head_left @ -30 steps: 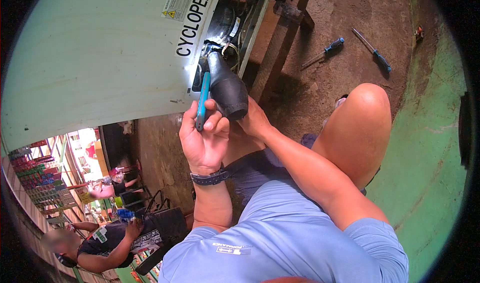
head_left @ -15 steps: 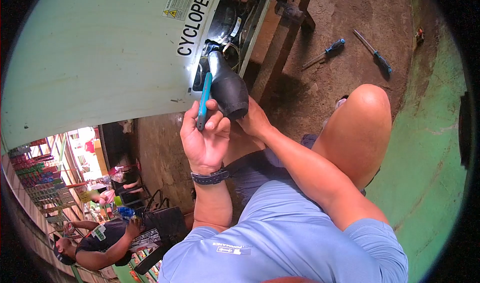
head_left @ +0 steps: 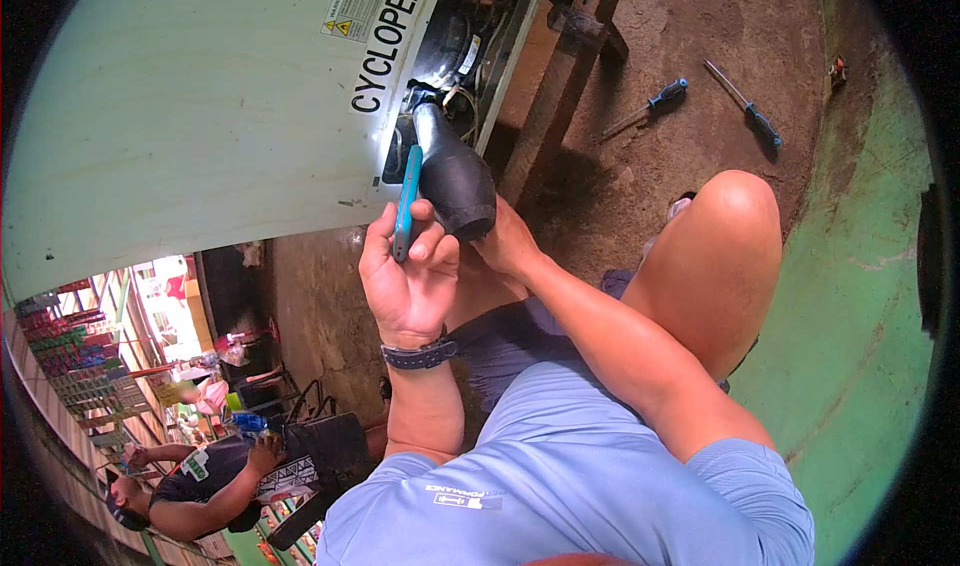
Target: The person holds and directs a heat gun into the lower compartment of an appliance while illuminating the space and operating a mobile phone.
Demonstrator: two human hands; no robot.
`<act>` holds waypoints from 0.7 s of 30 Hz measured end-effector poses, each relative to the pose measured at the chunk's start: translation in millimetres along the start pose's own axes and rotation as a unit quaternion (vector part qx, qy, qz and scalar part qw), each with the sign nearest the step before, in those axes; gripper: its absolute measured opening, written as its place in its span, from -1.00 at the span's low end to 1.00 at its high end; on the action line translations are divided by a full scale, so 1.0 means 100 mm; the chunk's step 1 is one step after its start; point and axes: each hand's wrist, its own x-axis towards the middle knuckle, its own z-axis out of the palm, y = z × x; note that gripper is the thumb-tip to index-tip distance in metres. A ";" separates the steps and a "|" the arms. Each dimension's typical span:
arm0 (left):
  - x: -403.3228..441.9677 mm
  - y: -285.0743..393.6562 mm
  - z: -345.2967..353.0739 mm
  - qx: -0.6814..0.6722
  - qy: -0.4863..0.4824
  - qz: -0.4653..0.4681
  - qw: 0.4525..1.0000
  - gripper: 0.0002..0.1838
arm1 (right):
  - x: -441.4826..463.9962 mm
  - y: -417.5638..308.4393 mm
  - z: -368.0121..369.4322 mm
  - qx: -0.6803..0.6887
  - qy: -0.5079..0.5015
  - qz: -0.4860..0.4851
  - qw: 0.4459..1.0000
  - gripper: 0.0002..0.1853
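My left hand (head_left: 405, 276), with a dark strap on its wrist, grips a teal phone (head_left: 407, 204) seen edge-on. Bright light falls ahead of the phone on an opening (head_left: 455, 76) in a pale green cabinet (head_left: 220, 116). Beside it, my right hand (head_left: 508, 241) is behind the wide end of a black tapered piece that looks like a blower nozzle (head_left: 458, 186); most of its fingers are hidden. The nozzle's narrow end points into the opening, close to wires and a dark rounded part with a white label (head_left: 470, 54).
Two blue-handled screwdrivers (head_left: 668, 93) (head_left: 762, 126) lie on the stained floor (head_left: 690, 26). A wooden beam (head_left: 550, 106) runs under the cabinet. My bent knee (head_left: 745, 211) is at the right. Another person (head_left: 210, 486) in dark clothes sits at lower left, near hanging goods (head_left: 85, 366).
Both hands, the phone and the nozzle stay almost in place. The view has shifted very slightly. The person at lower left has moved their arms a little.
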 end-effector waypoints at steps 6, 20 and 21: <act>0.00 0.01 0.00 0.000 0.004 0.003 1.000 -0.74 | 0.00 -0.06 -0.03 -0.004 -0.002 -0.005 1.000 -0.37; -0.02 0.02 -0.01 0.024 0.006 0.020 0.999 -0.73 | -0.02 -0.12 -0.05 0.014 -0.018 0.020 1.000 -0.31; -0.02 0.02 -0.01 0.024 0.007 0.020 0.999 -0.73 | -0.02 -0.15 -0.06 0.025 -0.021 0.032 0.999 -0.32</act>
